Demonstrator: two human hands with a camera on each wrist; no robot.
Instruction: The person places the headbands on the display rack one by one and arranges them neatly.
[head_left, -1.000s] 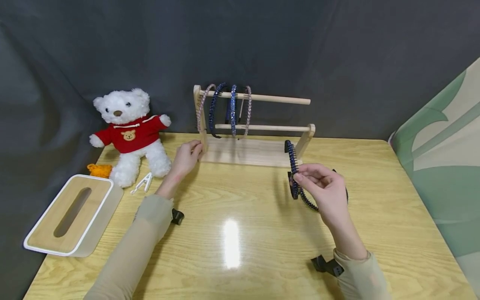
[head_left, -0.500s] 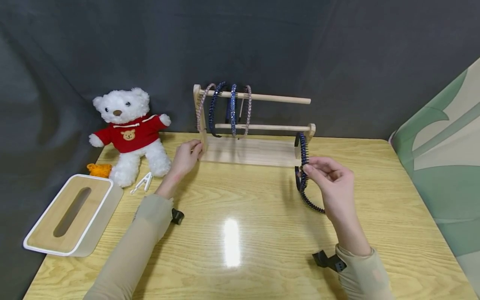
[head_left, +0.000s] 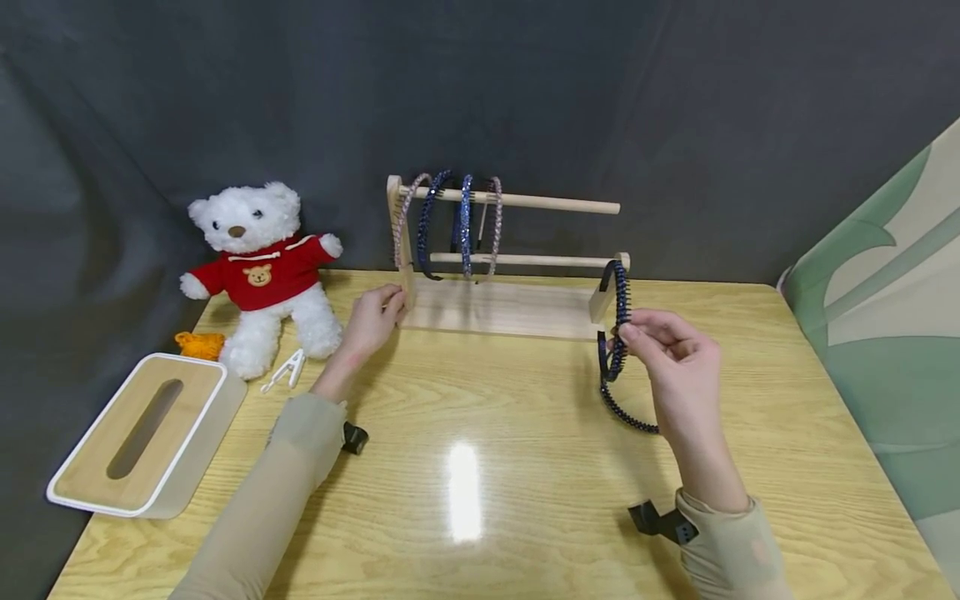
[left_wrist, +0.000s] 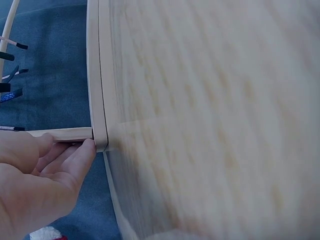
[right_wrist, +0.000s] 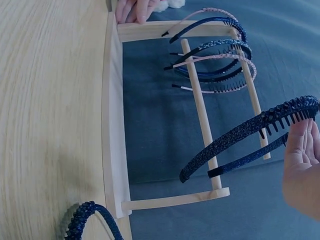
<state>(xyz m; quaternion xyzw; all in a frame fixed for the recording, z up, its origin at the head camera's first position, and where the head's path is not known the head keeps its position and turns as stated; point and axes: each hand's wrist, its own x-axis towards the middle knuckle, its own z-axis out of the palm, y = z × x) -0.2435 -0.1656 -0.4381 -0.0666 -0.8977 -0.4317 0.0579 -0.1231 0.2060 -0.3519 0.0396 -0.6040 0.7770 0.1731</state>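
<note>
My right hand [head_left: 684, 371] pinches a dark blue beaded headband [head_left: 622, 304] with comb teeth, near the right end of the wooden rack [head_left: 517, 310]. In the right wrist view, this headband's [right_wrist: 235, 135] two ends reach around the rack's lower bar [right_wrist: 200, 107]. A second dark headband [head_left: 628, 419] lies on the table below the right hand. At the rack's left end my left hand [head_left: 369, 323] grips the foot of the upright; its thumb and fingers are around the wood in the left wrist view. Pink and blue headbands [head_left: 466, 225] hang at the rack's left side.
A white teddy bear [head_left: 258, 271] in a red top sits left of the rack. Near it are a tissue box [head_left: 138, 433], a white clip [head_left: 285, 371] and an orange object [head_left: 199, 343]. A dark curtain [head_left: 675, 125] stands behind the table.
My right hand has carried the dark blue headband rightward and slightly up, to the right end of the lower bar. The left hand has stayed on the upright.
</note>
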